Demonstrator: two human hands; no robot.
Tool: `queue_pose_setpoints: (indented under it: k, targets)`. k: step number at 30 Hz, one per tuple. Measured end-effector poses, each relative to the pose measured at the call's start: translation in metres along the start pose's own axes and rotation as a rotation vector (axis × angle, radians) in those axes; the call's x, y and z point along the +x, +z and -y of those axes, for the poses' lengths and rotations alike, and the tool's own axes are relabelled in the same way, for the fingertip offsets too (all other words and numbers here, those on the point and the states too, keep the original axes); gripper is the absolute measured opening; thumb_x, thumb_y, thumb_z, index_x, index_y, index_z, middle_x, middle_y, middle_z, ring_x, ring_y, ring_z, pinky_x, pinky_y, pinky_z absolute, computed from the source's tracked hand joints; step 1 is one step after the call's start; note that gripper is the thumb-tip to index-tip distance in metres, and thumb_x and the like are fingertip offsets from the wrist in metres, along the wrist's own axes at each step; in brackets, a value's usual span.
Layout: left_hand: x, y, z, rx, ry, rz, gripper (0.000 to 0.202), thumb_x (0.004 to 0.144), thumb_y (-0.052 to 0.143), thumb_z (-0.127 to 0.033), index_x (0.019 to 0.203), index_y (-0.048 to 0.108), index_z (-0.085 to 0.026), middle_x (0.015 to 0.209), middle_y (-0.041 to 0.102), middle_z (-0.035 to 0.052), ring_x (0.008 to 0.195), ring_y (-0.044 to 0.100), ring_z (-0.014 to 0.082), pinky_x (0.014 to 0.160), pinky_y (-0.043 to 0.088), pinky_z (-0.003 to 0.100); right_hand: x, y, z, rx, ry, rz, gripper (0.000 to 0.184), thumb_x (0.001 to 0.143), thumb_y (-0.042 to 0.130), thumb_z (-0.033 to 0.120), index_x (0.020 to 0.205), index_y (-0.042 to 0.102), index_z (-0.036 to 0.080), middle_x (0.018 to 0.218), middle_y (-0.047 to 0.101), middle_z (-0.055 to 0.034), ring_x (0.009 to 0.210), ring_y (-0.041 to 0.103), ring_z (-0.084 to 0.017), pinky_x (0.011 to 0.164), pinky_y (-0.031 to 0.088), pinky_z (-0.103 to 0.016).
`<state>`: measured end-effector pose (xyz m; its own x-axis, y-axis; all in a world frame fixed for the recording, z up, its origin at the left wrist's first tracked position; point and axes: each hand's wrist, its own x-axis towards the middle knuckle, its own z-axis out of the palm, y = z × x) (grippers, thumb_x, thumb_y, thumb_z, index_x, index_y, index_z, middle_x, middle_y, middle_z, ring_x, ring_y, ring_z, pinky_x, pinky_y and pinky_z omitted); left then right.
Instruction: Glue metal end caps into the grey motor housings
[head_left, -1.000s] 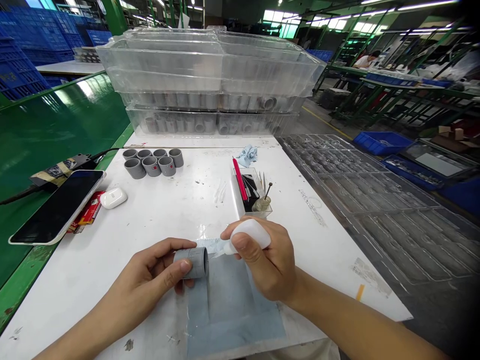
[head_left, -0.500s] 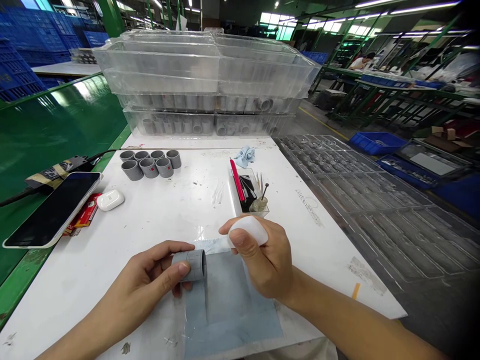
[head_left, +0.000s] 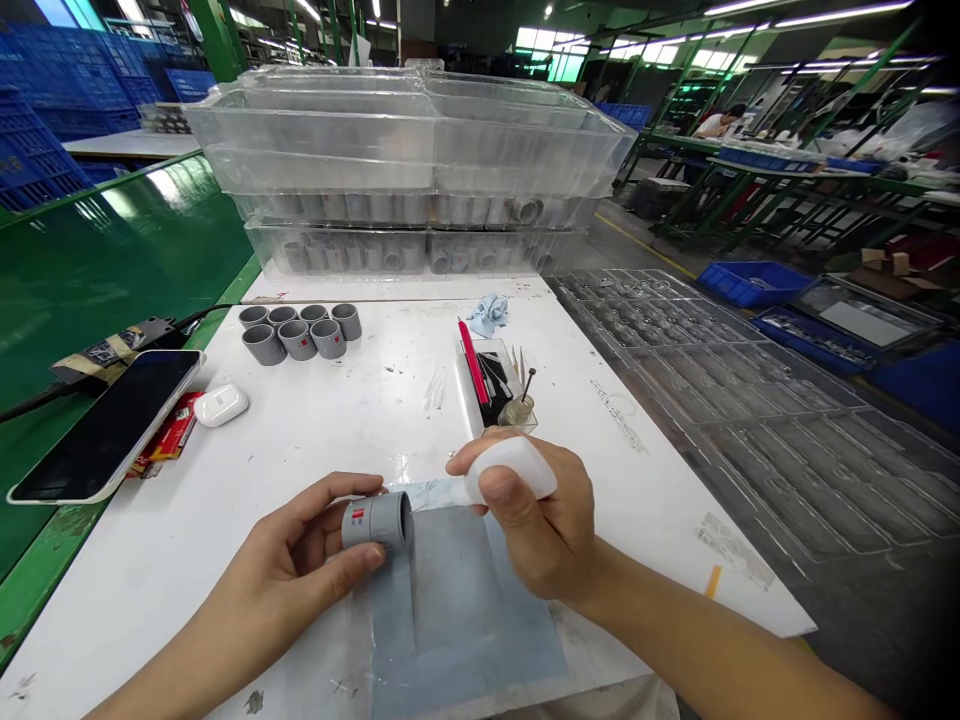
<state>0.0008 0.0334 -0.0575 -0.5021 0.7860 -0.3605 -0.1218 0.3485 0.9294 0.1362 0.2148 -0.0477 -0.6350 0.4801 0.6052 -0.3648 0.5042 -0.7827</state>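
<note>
A grey plastic pipe coupling [head_left: 377, 521] is being gripped by the left hand's fingers and thumb, the left hand [head_left: 281, 545] holding it above a grey-blue sheet [head_left: 457, 620], while the right hand [head_left: 540, 525] is clenching a white squeeze bottle [head_left: 514, 470] (its nozzle [head_left: 456, 492] pointing near the coupling's open end).

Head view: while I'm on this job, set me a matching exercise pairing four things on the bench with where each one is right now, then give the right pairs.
Things:
1. grey pipe coupling
2. white squeeze bottle
3. red pen
4. white earbud case

Places:
A. in the right hand
B. beside the smartphone
C. in the left hand
D. in the clear plastic tray

Right pairs: 1-C, 2-A, 3-D, 4-B.
</note>
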Motion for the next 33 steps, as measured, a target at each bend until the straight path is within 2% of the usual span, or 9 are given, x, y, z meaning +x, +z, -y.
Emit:
queue_pose_setpoints:
  k: [3,5,10,17,26,33]
  targets:
    - [0.0002,0.0023,0.001,-0.041,0.056,-0.012,0.04,0.081,0.08,-0.038,0.117,0.066,-0.028,0.098,0.069,0.001,0.09,0.065,0.0212,0.076,0.055,0.027,-0.0007,0.0016,-0.0008,-0.027,0.013,0.016,0.032,0.101,0.057,0.038,0.082,0.071,0.016,0.058,0.06,0.0005,0.054,0.06,-0.012,0.05,0.047,-0.025]
    - [0.0005,0.003,0.0014,-0.036,0.086,-0.025,0.035,0.081,0.08,-0.036,0.113,0.069,-0.028,0.104,0.068,0.002,0.092,0.065,0.022,0.077,0.056,0.027,-0.001,0.0022,-0.0016,-0.048,0.026,0.019,0.031,0.1,0.057,0.037,0.082,0.071,0.016,0.059,0.06,0.0005,0.053,0.059,-0.012,0.048,0.046,-0.025]
    - [0.0004,0.003,0.0015,-0.061,0.068,-0.009,0.031,0.082,0.08,-0.034,0.112,0.07,-0.03,0.102,0.068,0.0001,0.092,0.066,0.021,0.078,0.057,0.026,-0.0008,0.0025,-0.0027,-0.049,0.055,0.02,0.031,0.1,0.058,0.038,0.083,0.071,0.016,0.067,0.066,-0.0012,0.052,0.059,-0.01,0.047,0.045,-0.024]
    - [0.0005,0.0026,0.0016,-0.079,0.08,0.0,0.029,0.083,0.079,-0.032,0.111,0.071,-0.03,0.106,0.068,-0.0006,0.092,0.066,0.0189,0.077,0.057,0.023,-0.0012,0.0033,-0.003,-0.066,0.078,0.031,0.036,0.101,0.056,0.04,0.076,0.068,0.016,0.062,0.062,-0.0007,0.052,0.058,-0.011,0.047,0.044,-0.024]
    - [-0.0001,0.0039,0.0001,-0.075,0.082,-0.011,0.029,0.082,0.08,-0.033,0.11,0.071,-0.03,0.101,0.067,-0.0003,0.091,0.066,0.0201,0.077,0.057,0.025,-0.0001,0.0029,-0.0016,-0.095,0.077,0.053,0.044,0.102,0.054,0.041,0.066,0.062,0.017,0.057,0.058,0.0002,0.05,0.054,-0.01,0.049,0.042,-0.025]
    - [0.0003,0.0041,-0.0003,-0.076,0.08,-0.02,0.03,0.081,0.08,-0.032,0.11,0.071,-0.029,0.101,0.068,0.0009,0.09,0.066,0.0215,0.076,0.057,0.027,-0.0024,0.0022,-0.0051,-0.089,0.054,0.092,0.043,0.102,0.054,0.038,0.066,0.061,0.017,0.057,0.057,-0.0004,0.056,0.057,-0.013,0.053,0.044,-0.028]
